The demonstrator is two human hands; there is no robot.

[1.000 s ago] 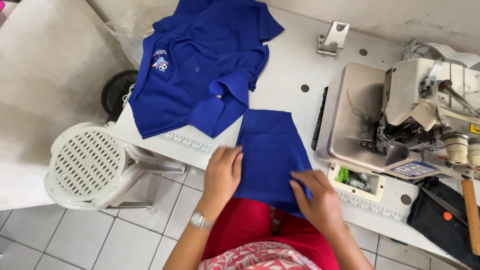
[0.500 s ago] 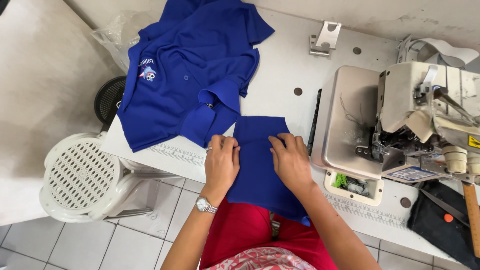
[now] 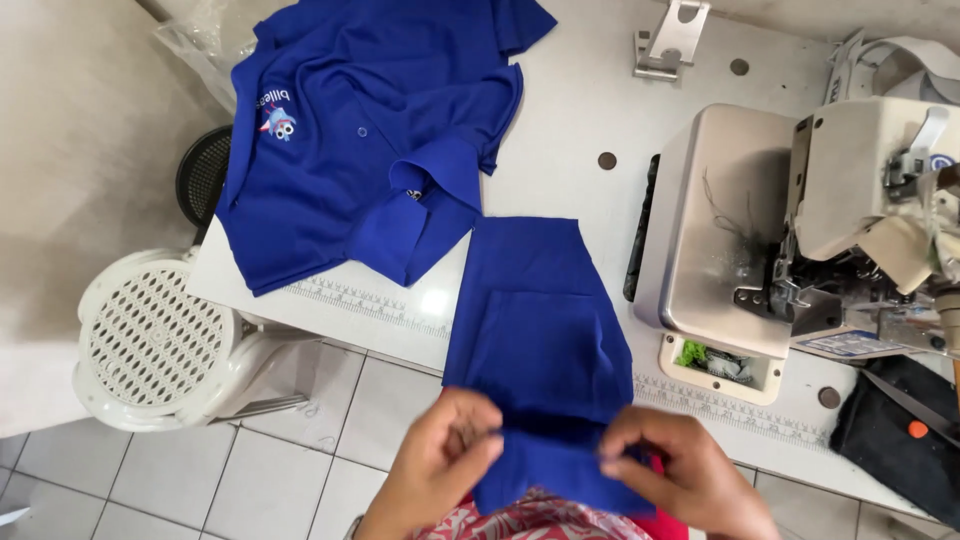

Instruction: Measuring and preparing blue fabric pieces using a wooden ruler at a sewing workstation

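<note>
Head view. The left hand [image 3: 440,465] and the right hand [image 3: 680,470] each pinched the near edge of a blue fabric piece [image 3: 535,330], fingers closed on the cloth where it hung over the front edge of the white worktable [image 3: 570,130]. The piece was a smooth, matte knit, roughly rectangular and folded double, with a faint crease across its middle; its far end lay flat on the table, just beside the sewing machine [image 3: 800,220]. To the left lay a blue polo shirt [image 3: 370,130] of the same knit, rumpled, collar turned down, with a small multicoloured emblem [image 3: 278,118] on the chest; its hem reached the table's left edge. A printed ruler strip [image 3: 370,300] ran along the table's front edge. The machine had a brushed metal bed and a cream housing, with a small pale label [image 3: 850,345] at its front and a tray of green scraps [image 3: 715,360] below. A metal bracket [image 3: 668,40] stood at the table's far side. A white perforated plastic stool [image 3: 150,340] stood on the pale tiled floor [image 3: 300,460], left of the table.
</note>
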